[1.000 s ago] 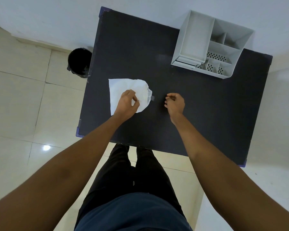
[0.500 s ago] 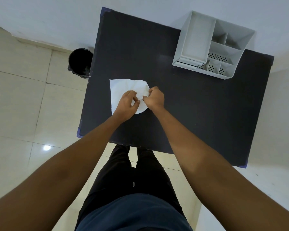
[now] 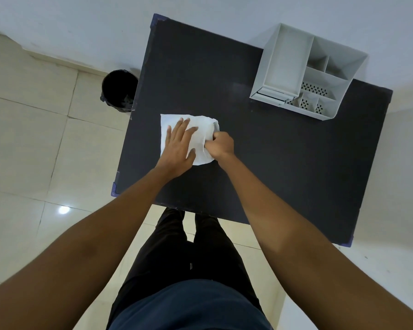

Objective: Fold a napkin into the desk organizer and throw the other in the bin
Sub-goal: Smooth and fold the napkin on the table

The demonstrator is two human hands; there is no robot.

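Observation:
A white napkin (image 3: 202, 135) lies on the left half of the black table (image 3: 272, 163). My left hand (image 3: 179, 146) rests flat on the napkin with its fingers spread, pressing it down. My right hand (image 3: 218, 145) pinches the napkin's right edge between closed fingers. The white desk organizer (image 3: 305, 75) stands at the table's far right, its compartments bare. A black bin (image 3: 118, 90) stands on the floor just off the table's far-left edge. Only this one napkin is in view.
Pale floor tiles (image 3: 34, 151) spread to the left of the table. A white wall (image 3: 200, 17) runs behind the table. My legs (image 3: 196, 246) stand at the table's near edge.
My right hand moved left from the bare table onto the napkin's right edge and took hold of it. My left hand opened from a pinch and flattened on the napkin.

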